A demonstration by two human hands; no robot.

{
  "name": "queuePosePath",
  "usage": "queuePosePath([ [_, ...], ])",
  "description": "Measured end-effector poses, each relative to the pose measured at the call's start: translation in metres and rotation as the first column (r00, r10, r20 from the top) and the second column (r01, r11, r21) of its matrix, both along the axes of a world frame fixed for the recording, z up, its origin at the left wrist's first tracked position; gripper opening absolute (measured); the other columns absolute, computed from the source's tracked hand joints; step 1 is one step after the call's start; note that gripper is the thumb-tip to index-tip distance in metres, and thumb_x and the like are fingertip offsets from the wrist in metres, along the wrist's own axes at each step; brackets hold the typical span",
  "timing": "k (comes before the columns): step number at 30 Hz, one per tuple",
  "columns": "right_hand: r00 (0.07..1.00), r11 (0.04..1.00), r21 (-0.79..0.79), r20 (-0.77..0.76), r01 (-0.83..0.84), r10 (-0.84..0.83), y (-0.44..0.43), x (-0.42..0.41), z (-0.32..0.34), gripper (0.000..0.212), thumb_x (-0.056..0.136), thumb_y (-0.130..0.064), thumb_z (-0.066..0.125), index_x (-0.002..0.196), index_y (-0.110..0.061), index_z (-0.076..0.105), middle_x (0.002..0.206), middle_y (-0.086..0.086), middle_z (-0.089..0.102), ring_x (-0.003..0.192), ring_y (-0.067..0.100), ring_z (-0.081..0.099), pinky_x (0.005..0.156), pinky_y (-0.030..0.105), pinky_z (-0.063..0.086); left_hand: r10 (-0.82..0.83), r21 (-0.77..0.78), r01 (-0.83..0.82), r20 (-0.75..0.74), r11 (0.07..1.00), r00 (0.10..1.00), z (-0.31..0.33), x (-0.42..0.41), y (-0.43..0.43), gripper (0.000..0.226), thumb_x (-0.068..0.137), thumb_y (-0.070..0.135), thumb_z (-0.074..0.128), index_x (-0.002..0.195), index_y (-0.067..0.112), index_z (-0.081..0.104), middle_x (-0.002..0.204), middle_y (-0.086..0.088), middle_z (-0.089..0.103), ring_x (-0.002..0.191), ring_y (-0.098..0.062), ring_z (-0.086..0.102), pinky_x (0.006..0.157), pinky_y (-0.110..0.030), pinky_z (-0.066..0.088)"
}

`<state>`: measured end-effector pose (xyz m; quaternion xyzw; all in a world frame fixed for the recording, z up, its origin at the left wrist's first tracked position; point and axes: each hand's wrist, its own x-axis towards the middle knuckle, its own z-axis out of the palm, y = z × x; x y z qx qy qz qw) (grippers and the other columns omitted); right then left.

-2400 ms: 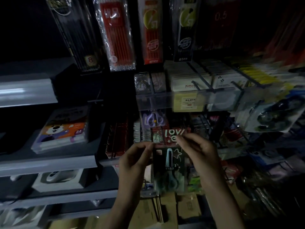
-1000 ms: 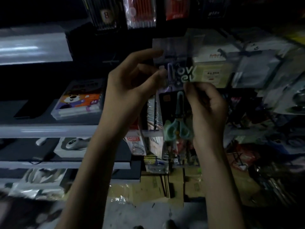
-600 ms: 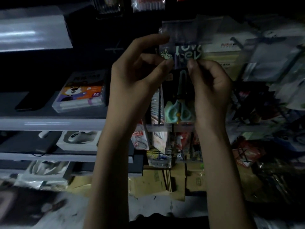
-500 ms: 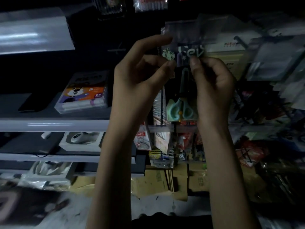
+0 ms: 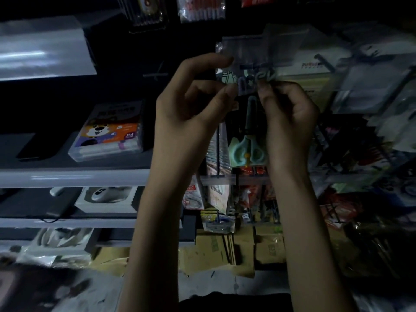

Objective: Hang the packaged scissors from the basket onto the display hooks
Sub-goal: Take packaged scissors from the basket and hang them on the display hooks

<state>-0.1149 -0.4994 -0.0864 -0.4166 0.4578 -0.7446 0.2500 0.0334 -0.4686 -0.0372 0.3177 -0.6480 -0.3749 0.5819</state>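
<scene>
Left hand: thumb and curled fingers pinch the pack's top left edge.
Right hand: fingers clamped on the header's right side.
Packaged scissors: lifted higher than a second ago, header now at the clear flap.
Display hook: dim rod behind that flap; threading likely next.

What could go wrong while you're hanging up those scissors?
1. It is dark, and a clear flap hangs over the hook, so the hole in the scissors pack might miss it.
2. The left hand and right hand pinch only the pack's top edge, so it could slip and drop to the cardboard boxes below.
3. The hanging packs just left of it might get bumped.
</scene>
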Motion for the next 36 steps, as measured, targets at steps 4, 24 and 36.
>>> queuePosePath([
  [4, 1.0, 1.0, 0.012, 0.007, -0.001, 0.001, -0.001, -0.004, -0.001, 0.019, 0.096, -0.026, 0.07, 0.098, -0.008, 0.073, 0.09, 0.002, 0.076, 0.087, 0.012, 0.07, 0.077, 0.028, 0.054, -0.003, -0.016, 0.003, -0.013, 1.0, 1.0, -0.001, 0.001, -0.001, 0.028, 0.101, 0.007, 0.068, 0.128, 0.012, 0.063, 0.091, -0.018, 0.069, 0.091, -0.012, 0.073, 0.087, -0.032, 0.059],
  [24, 0.992, 0.996, 0.055, 0.11, -0.071, 0.065, 0.0, -0.011, -0.011, 0.004, 0.094, -0.018, 0.075, 0.096, -0.016, 0.073, 0.085, -0.015, 0.076, 0.089, -0.001, 0.071, 0.077, 0.015, 0.052, 0.102, 0.019, -0.101, -0.111, 0.995, 0.989, -0.05, -0.003, -0.009, 0.023, 0.102, 0.001, 0.064, 0.124, 0.009, 0.07, 0.11, -0.011, 0.074, 0.106, -0.025, 0.071, 0.092, -0.036, 0.057],
  [36, 0.976, 0.986, 0.083, 0.18, -0.142, 0.125, 0.008, -0.02, -0.023, 0.021, 0.092, -0.009, 0.076, 0.112, -0.006, 0.072, 0.104, 0.002, 0.079, 0.102, 0.012, 0.074, 0.085, 0.022, 0.058, 0.155, 0.31, -0.117, -0.1, 0.943, 0.983, -0.089, -0.015, -0.028, 0.009, 0.102, 0.01, 0.066, 0.098, 0.014, 0.074, 0.085, 0.007, 0.075, 0.081, -0.004, 0.069, 0.072, -0.02, 0.054],
])
